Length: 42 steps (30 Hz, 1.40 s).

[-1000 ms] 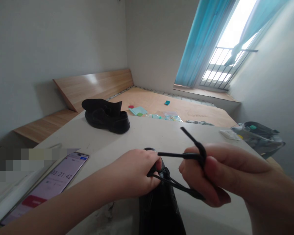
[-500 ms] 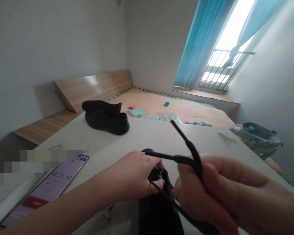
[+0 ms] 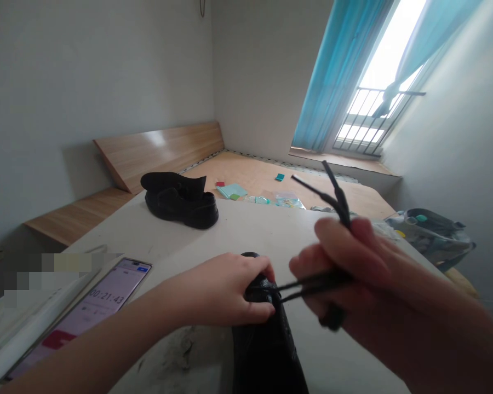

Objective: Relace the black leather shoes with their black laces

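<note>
A black shoe [image 3: 267, 355] lies on the white table in front of me. My left hand [image 3: 234, 290] grips it across the upper, fingers on the far side and thumb on the near side. My right hand [image 3: 353, 273] is raised to the right of the shoe, its fingers closed round black shoelaces [image 3: 296, 285]. Two lace strands run taut from the shoe to this hand, and both loose tips stick up above the fist. Below the right fingers shows a small dark lump that I cannot make out. The right hand is slightly blurred.
A second black shoe [image 3: 181, 208] stands at the table's far left, with a dark flat piece on top. A phone [image 3: 107, 295] showing a timer lies on the left. Beyond the white table [image 3: 254, 230], small items lie on a tan bed surface [image 3: 246, 167]. A bag [image 3: 435, 235] stands right.
My right hand has turned and moved up, drawing the laces taut to the right of the shoe; the lace tips now point upward. My left hand stays on the shoe.
</note>
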Each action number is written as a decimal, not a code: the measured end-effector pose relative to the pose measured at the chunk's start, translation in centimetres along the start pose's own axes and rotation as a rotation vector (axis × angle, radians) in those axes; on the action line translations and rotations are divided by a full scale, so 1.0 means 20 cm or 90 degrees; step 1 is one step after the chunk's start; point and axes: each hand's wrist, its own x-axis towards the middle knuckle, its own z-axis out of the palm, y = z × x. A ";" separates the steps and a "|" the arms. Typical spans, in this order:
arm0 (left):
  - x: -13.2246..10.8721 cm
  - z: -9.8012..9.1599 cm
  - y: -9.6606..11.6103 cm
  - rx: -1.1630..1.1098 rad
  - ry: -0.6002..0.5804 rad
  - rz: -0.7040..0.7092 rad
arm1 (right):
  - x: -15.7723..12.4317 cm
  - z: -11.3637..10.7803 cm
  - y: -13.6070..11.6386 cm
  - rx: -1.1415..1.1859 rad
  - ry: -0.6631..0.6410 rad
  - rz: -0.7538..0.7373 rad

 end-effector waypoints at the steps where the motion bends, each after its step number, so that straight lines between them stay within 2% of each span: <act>1: 0.00 -0.03 0.00 -0.029 -0.035 0.005 | 0.04 -0.02 -0.02 0.017 0.032 -0.022; 3: 0.00 -0.07 0.00 -0.137 -0.042 0.002 | 0.10 -0.06 -0.06 0.018 0.110 -0.029; 5: -0.01 -0.11 0.02 -0.226 0.053 -0.011 | 0.13 -0.12 -0.07 0.010 0.170 -0.024; 7: -0.03 -0.12 0.06 -0.208 0.169 -0.021 | 0.15 -0.16 -0.06 0.018 0.207 -0.020; 9: -0.05 -0.10 0.10 -0.115 0.229 -0.008 | 0.15 -0.18 -0.05 0.044 0.208 -0.017; 12: -0.04 -0.05 0.13 0.005 0.224 0.028 | 0.14 -0.17 -0.02 0.089 0.171 -0.004; 15: -0.02 0.00 0.14 0.060 0.244 0.045 | 0.12 -0.14 -0.01 0.133 0.130 -0.004; 17: 0.00 0.02 0.13 0.053 0.245 0.046 | 0.11 -0.13 0.00 0.147 0.109 -0.020; 20: 0.01 0.04 0.12 -0.044 0.159 0.034 | 0.11 -0.13 0.00 0.120 0.091 -0.022; 22: 0.01 0.03 0.12 -0.151 0.078 0.019 | 0.12 -0.15 0.00 0.069 0.085 -0.002; 24: 0.01 0.02 0.12 -0.234 0.039 -0.001 | 0.14 -0.19 -0.01 0.012 0.100 0.008; 27: 0.01 0.00 0.11 -0.222 0.093 -0.013 | 0.16 -0.27 -0.04 -0.097 0.158 -0.004; 29: 0.02 0.00 0.09 -0.222 0.124 -0.031 | 0.17 -0.32 -0.05 -0.224 0.201 -0.019; 31: 0.03 0.00 0.08 -0.297 0.128 -0.056 | 0.18 -0.36 -0.06 -0.385 0.238 -0.023; 33: 0.05 0.01 0.06 -0.408 0.138 -0.087 | 0.17 -0.40 -0.07 -0.527 0.243 0.001; 38: 0.09 0.00 0.02 -0.618 0.170 -0.185 | 0.13 -0.42 -0.09 -0.696 0.091 0.138; 42: 0.11 0.01 -0.02 -0.728 0.198 -0.199 | 0.13 -0.40 -0.08 -0.784 -0.030 0.231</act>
